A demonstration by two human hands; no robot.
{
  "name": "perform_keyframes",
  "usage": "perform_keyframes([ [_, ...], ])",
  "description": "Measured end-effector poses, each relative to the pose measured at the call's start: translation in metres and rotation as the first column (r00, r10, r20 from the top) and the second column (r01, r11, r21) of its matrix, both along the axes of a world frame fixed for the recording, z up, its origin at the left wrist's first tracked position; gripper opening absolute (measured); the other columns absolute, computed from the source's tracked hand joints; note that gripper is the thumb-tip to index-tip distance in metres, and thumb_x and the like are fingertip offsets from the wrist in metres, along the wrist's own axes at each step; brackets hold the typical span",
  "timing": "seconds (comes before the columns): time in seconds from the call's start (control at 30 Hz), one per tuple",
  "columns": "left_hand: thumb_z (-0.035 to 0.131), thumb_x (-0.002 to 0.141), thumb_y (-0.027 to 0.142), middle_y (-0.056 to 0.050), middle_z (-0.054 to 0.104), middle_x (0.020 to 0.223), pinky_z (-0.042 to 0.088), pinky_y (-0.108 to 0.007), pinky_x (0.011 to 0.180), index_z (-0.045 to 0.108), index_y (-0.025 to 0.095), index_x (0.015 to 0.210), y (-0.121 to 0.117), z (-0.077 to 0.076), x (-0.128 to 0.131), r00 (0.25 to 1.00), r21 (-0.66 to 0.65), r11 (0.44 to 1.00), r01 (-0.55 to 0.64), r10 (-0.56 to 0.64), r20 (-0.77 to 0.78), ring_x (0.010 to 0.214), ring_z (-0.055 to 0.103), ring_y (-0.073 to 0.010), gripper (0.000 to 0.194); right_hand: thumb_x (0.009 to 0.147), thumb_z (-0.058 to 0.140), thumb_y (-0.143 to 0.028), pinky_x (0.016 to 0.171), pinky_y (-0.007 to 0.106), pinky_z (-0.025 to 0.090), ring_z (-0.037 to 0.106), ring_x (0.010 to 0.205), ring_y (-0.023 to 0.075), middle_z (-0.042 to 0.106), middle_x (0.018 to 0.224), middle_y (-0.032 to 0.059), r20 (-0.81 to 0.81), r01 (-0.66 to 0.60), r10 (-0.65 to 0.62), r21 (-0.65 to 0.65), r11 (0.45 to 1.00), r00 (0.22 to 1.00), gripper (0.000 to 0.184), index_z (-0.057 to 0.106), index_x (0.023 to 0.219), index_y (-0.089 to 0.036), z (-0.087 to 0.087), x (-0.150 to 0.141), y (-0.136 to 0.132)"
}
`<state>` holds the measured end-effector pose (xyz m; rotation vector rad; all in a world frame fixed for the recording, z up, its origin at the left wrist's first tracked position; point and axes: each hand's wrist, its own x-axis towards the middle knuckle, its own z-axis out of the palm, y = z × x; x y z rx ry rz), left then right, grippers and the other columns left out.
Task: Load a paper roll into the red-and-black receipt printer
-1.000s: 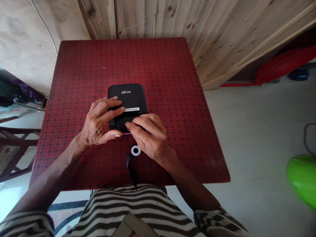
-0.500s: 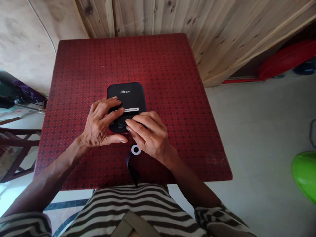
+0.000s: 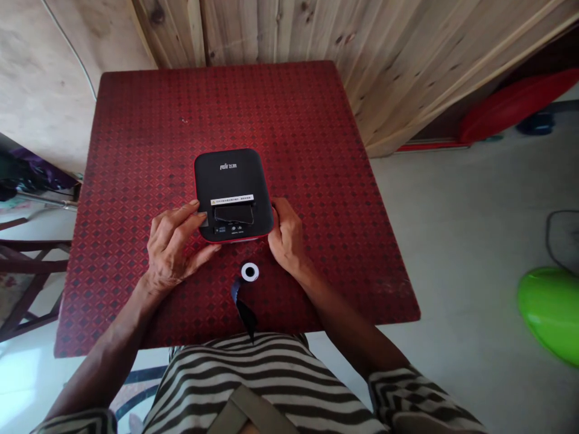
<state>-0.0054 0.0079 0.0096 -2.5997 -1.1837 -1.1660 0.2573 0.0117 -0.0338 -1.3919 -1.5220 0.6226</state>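
Observation:
A black small printer [image 3: 230, 181] with rounded corners, a red rim and white lettering lies on the red patterned table [image 3: 307, 114]. A white strip of print [image 3: 233, 199] crosses it above a dark glossy flap [image 3: 234, 214]. My left hand [image 3: 174, 244] grips its left front corner, fingertips on the top edge by a small grey tab and thumb at the front. My right hand [image 3: 287, 235] is wrapped round the right side, its fingertips partly hidden. Just in front of the printer is a white ring with a dark centre [image 3: 249, 272], beside a dark strip [image 3: 244, 310].
Wooden plank wall [image 3: 271, 30] borders the table's far side. A dark wooden chair [image 3: 31, 265] stands at the left. On the pale floor to the right are a green rounded object [image 3: 549, 310] and a red one [image 3: 520, 114] farther back.
My right hand has left the flap and moved to the printer's right side. My left hand has drawn back to the left edge, uncovering the printer's top. The view has shifted slightly.

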Motion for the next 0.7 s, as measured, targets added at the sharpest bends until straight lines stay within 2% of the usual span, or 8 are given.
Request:
perform_keyframes([
  [0.3, 0.084, 0.087, 0.050, -0.010, 0.070, 0.141, 0.063, -0.044, 0.101, 0.055, 0.030, 0.146, 0.002, 0.000, 0.000, 1.000, -0.024, 0.999, -0.026, 0.026, -0.002, 0.124, 0.073, -0.0290, 0.068, 0.110, 0.037, -0.035, 0.085, 0.036, 0.054, 0.067, 0.092, 0.0197, 0.070, 0.098, 0.0058, 0.058, -0.016, 0.015, 0.015, 1.000, 0.998, 0.030, 0.062, 0.098, -0.023, 0.004, -0.001, 0.002],
  [0.43, 0.088, 0.084, 0.044, -0.011, 0.070, 0.139, 0.063, -0.044, 0.099, 0.059, 0.029, 0.142, 0.001, 0.006, 0.000, 1.000, -0.044, 0.999, -0.001, 0.002, 0.013, 0.121, 0.073, -0.0287, 0.067, 0.112, 0.035, -0.038, 0.085, 0.035, 0.055, 0.068, 0.093, 0.0194, 0.070, 0.098, 0.0057, 0.070, -0.015, 0.013, 0.029, 0.999, 0.997, 0.032, 0.062, 0.100, -0.024, 0.001, -0.002, 0.003],
  [0.53, 0.090, 0.082, 0.041, -0.014, 0.067, 0.141, 0.061, -0.048, 0.100, 0.062, 0.028, 0.138, -0.001, 0.013, 0.002, 1.000, -0.079, 0.997, -0.013, 0.014, 0.012, 0.123, 0.071, -0.0311, 0.064, 0.112, 0.034, -0.039, 0.085, 0.035, 0.054, 0.067, 0.093, 0.0191, 0.070, 0.098, 0.0056, 0.074, -0.008, 0.006, 0.025, 1.000, 0.997, 0.034, 0.061, 0.099, -0.024, 0.001, -0.003, 0.003],
  [0.7, 0.090, 0.081, 0.045, -0.015, 0.061, 0.144, 0.057, -0.058, 0.104, 0.063, 0.029, 0.130, -0.002, 0.020, 0.008, 0.999, -0.117, 0.993, -0.020, 0.025, 0.036, 0.133, 0.062, -0.0364, 0.058, 0.112, 0.035, -0.037, 0.085, 0.034, 0.053, 0.066, 0.093, 0.0185, 0.069, 0.098, 0.0051, 0.042, -0.016, 0.015, 0.020, 1.000, 0.999, 0.032, 0.061, 0.099, -0.023, 0.001, -0.003, 0.003],
])
